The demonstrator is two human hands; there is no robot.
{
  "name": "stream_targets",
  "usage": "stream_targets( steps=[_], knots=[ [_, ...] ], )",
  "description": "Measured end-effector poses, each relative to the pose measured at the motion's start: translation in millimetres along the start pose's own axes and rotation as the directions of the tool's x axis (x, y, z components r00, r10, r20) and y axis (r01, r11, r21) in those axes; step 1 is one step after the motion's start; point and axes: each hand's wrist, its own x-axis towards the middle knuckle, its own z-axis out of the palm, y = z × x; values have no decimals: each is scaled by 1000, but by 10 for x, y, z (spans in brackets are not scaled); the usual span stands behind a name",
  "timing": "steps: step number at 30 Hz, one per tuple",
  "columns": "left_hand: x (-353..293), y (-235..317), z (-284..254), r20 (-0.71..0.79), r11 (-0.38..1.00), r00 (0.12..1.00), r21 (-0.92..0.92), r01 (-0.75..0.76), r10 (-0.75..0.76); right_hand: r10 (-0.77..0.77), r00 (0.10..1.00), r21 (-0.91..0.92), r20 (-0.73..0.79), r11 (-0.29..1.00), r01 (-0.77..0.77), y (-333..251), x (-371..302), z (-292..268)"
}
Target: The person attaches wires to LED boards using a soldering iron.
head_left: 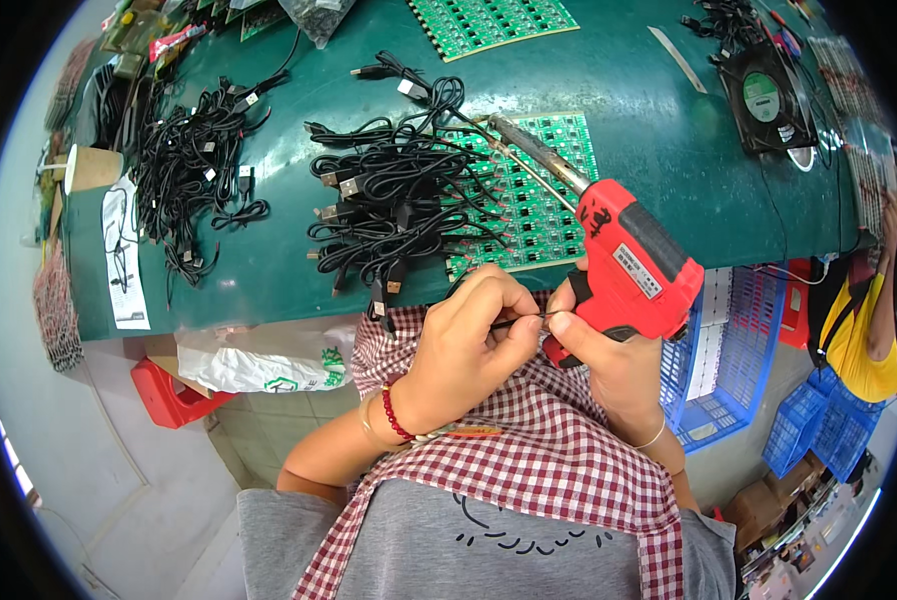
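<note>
My left hand is closed in a pinch on the thin end of a black cable, just off the table's front edge. In my right hand is a red soldering gun, its metal tip pointing up and left over a green circuit board panel. The thumb and a finger of that hand also meet at the cable's end, close to my left fingertips. A heap of black USB cables covers the panel's left part, with some wire ends lying on the boards.
Another pile of black cables lies left on the green table, by a paper strip. A second board panel is at the back. At right stand a black fan and, below, a blue crate; a person in yellow is beyond.
</note>
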Motion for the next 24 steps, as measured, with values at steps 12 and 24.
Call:
stream_targets(
  steps=[12, 24],
  knots=[
    [74, -82, -12, -54, 983, 997, 172, 69, -60, -43, 993, -135, -105, 990, 29, 87, -31, 53],
    [232, -201, -43, -46, 730, 994, 682, -44, 103, -62, 994, -21, -93, 998, 60, 445, -617, -717]
  ],
)
